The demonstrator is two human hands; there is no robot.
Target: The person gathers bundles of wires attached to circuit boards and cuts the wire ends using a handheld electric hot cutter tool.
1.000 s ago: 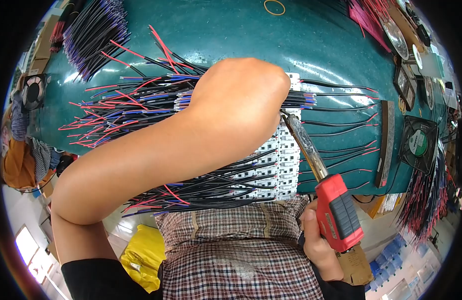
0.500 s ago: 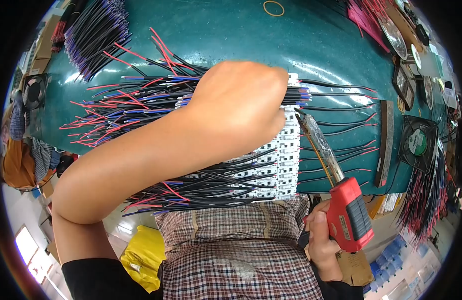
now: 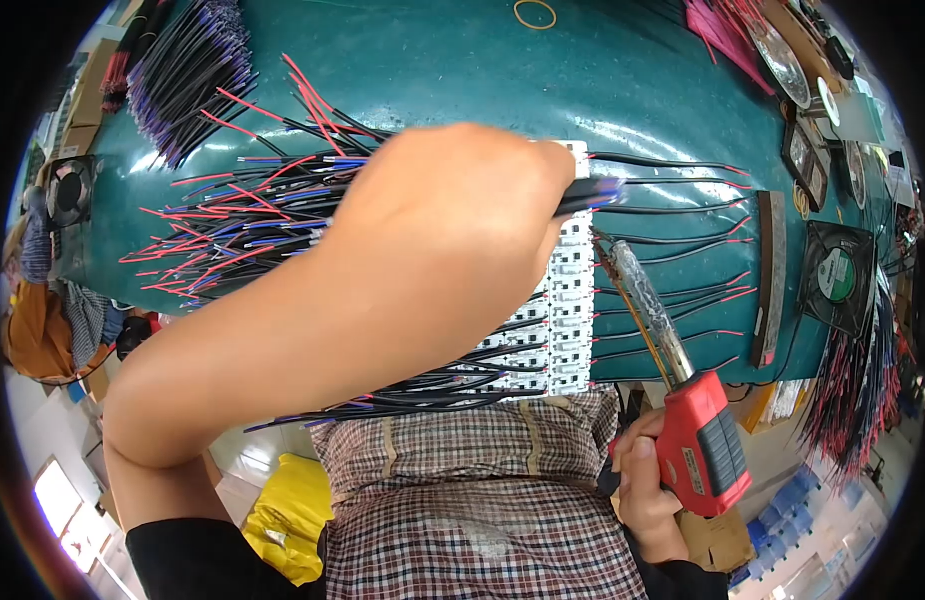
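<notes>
My left hand [image 3: 463, 195] reaches across the boards, closed round a bundle of black wires [image 3: 586, 197]. Their blue and bare ends poke out past the fingers, blurred. Below that hand lies a panel of small white circuit boards [image 3: 571, 320], partly covered by my forearm. Black wires with red tips [image 3: 673, 207] run off its right side. In my right hand [image 3: 645, 490] is a red and black soldering gun [image 3: 701, 445]. Its metal barrel slants up and left, with the tip by the panel's right edge. A thin solder feed tube [image 3: 638, 320] runs alongside the barrel.
Many loose black, red and blue wires [image 3: 253, 215] spread over the green table [image 3: 423, 60] at left. Another wire bundle [image 3: 188, 85] lies at the back left. A dark bar [image 3: 771, 280] and a fan [image 3: 839, 277] stand at right. A rubber band [image 3: 535, 14] lies at the back.
My left hand has shifted a little left, and the wire ends beyond its fingers have moved and blurred. The soldering gun has stayed nearly in place while the view shifted slightly.
</notes>
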